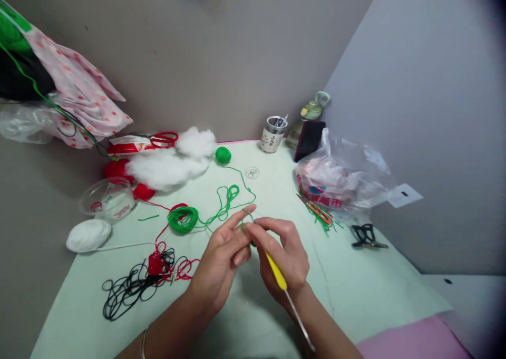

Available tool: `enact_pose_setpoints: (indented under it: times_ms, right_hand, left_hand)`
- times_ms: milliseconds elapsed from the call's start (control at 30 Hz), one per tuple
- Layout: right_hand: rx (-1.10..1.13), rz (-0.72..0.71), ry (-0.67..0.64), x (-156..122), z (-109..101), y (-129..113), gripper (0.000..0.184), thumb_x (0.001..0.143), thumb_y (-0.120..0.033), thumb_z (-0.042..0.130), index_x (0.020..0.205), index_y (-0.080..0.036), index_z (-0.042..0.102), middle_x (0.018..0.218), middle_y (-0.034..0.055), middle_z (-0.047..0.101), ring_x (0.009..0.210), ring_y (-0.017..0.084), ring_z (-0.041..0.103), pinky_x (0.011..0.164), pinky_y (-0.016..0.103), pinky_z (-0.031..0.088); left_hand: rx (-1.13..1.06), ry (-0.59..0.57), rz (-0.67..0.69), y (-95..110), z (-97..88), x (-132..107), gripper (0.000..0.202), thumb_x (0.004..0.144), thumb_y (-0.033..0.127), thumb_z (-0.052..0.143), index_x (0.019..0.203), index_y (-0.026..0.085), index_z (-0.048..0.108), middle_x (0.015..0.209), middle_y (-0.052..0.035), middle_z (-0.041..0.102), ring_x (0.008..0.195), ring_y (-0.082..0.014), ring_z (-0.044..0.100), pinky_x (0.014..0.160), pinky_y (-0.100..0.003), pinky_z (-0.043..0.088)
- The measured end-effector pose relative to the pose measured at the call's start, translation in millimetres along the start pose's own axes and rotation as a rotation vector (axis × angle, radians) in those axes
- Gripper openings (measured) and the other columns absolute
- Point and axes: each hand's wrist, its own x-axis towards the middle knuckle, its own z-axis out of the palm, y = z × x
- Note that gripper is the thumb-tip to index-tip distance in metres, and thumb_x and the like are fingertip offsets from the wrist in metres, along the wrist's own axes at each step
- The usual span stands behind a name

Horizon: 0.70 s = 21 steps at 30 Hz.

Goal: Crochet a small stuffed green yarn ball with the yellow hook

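And here's the yellow-handled hook (275, 271), right in the middle of the action, above the pale table cover (264, 317)! Its long axis slants from upper left, at the meeting fingertips, down to lower right; the bare metal shaft points back toward the wearer, crossing in front of the right forearm. The right hand (286, 251) has it, thumb and index finger pinching near the upper end, the hand curled around the handle; that upper tip is too small to make out. Over to the left hand (221, 253): index finger stretched out toward the upper right, green yarn (242, 226) by it, the other fingers bent in. Are they pinching the yarn? Cannot tell. Just left and beyond lies a green coil (183, 220), with a green ball (223, 155) farther back.
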Motion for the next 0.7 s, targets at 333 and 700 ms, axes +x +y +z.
enact_pose_setpoints:
  times_ms: [333, 700]
  right_hand:
    - [0.74, 0.487, 0.006, 17, -10, 4, 0.017, 0.101, -0.023, 0.064, 0.101, -0.026, 0.081, 0.094, 0.005, 0.073, 0.086, 0.017, 0.068, 0.075, 0.031, 0.055]
    - [0.915, 0.675, 0.048, 16, -9, 7, 0.014, 0.098, -0.03, 0.068, 0.093, -0.023, 0.079, 0.087, 0.0036, 0.073, 0.07, 0.013, 0.064, 0.062, 0.026, 0.052]
  left_hand:
    - [0.135, -0.181, 0.05, 14, -5.6, 0, 0.049, 0.082, 0.028, 0.085, 0.13, 0.029, 0.075, 0.088, -0.0002, 0.059, 0.068, -0.0072, 0.047, 0.055, -0.017, 0.036]
    - [0.357, -0.261, 0.138, 14, -18.2, 3, 0.052, 0.088, 0.03, 0.081, 0.137, 0.038, 0.068, 0.094, 0.0007, 0.062, 0.093, -0.0149, 0.062, 0.091, -0.031, 0.047]
